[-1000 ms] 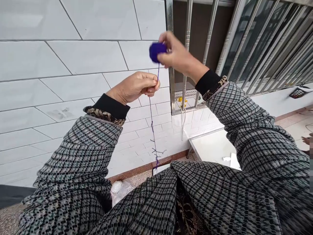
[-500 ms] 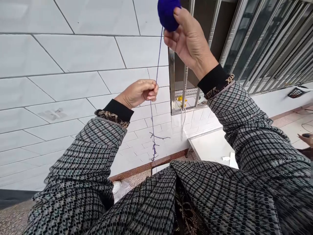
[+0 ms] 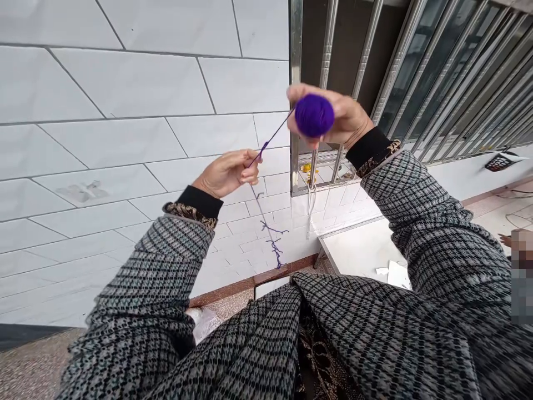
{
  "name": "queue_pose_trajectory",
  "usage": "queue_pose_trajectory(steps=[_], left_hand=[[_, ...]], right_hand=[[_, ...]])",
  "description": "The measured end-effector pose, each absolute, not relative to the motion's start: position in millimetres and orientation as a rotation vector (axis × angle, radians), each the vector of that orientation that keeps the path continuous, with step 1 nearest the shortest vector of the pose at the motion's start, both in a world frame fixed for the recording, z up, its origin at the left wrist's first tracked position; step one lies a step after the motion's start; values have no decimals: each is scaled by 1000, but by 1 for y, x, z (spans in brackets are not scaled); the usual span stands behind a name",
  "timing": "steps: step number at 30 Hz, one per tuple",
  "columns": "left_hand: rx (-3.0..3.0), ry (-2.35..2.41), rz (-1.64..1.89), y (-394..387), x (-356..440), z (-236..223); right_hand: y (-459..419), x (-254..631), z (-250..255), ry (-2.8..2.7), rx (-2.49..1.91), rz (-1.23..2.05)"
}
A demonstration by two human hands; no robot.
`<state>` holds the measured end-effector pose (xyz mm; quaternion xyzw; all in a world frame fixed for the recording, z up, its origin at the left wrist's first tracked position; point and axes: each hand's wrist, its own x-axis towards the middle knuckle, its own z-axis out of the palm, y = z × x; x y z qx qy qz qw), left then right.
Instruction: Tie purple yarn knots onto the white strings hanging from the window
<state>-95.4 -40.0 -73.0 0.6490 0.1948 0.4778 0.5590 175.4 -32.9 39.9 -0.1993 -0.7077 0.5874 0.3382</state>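
Note:
A round purple yarn ball [image 3: 315,115] rests in my right hand [image 3: 345,115], its fingers curled behind and around it, slightly blurred. From the ball a purple strand [image 3: 278,132] slants down to my left hand [image 3: 231,171], which pinches it between thumb and fingers. A small knot shows on the strand just above the pinch. Below my left hand the yarn hangs freely, with short loose ends sticking out and a tangled clump [image 3: 276,256] at the bottom.
A white tiled wall [image 3: 125,89] fills the left. Metal window bars [image 3: 328,44] stand behind my right hand. A white table [image 3: 353,250] with pieces of white paper is below. At the right edge a person's hand [image 3: 506,240] shows; a black basket [image 3: 499,162] sits farther back.
My right hand has come down with the yarn ball and turned, so the ball faces me. My left hand has shifted slightly left and down. A knot now shows above its pinch.

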Motion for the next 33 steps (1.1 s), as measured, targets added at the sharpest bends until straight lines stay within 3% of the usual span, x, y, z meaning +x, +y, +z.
queue_pose_trajectory(steps=[10, 16, 21, 23, 27, 30, 33], left_hand=[[1139, 637, 1385, -19, -143, -241], [1129, 826, 1248, -33, -161, -284], [1328, 1177, 981, -33, -152, -253], [1438, 1173, 1168, -32, -136, -221], [1482, 721, 1644, -41, -89, -141], [1431, 508, 1722, -53, -60, -92], [1417, 500, 1717, -61, -45, -74]], right_hand=[[-21, 190, 66, -1333, -121, 1450], [-28, 190, 75, -1334, -146, 1414], [-44, 168, 59, -1629, -333, 1438], [-48, 156, 55, -1724, -361, 1423], [-55, 134, 51, -1887, -464, 1405], [-61, 125, 50, -1876, -447, 1425], [-66, 121, 51, -1815, -437, 1408]])
